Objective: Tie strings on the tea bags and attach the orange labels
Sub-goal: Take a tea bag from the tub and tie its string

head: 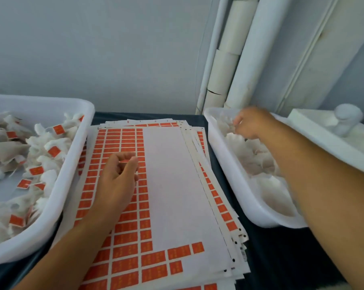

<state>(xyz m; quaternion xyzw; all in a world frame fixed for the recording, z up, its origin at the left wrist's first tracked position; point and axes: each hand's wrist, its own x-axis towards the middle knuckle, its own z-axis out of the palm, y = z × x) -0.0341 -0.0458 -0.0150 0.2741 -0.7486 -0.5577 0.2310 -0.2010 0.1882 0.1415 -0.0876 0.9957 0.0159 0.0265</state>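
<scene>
My right arm stretches out long across the right side, forearm passing over the near rim of the right-hand white tray (229,164), and the right hand (250,122) sits at the tray's far end with its fingers curled down into the heap of plain white tea bags (258,155); it is blurred, so I cannot tell whether it has actually gripped one. My left arm comes up from the bottom edge over the stack of label sheets (172,185) on the dark table (281,258). The left hand (118,174) hovers above the sheet with its fingers drawn in, thumb and forefinger pinching a small orange label (124,161). The top sheet is bare white across most of its right part, with orange labels remaining in columns on the left and in rows along the bottom. The left-hand white tray (76,164) holds a pile of finished tea bags (41,155), many with orange tags showing. Behind the right tray, a further white tray (323,141) holds a pale cylindrical object I cannot make out.
</scene>
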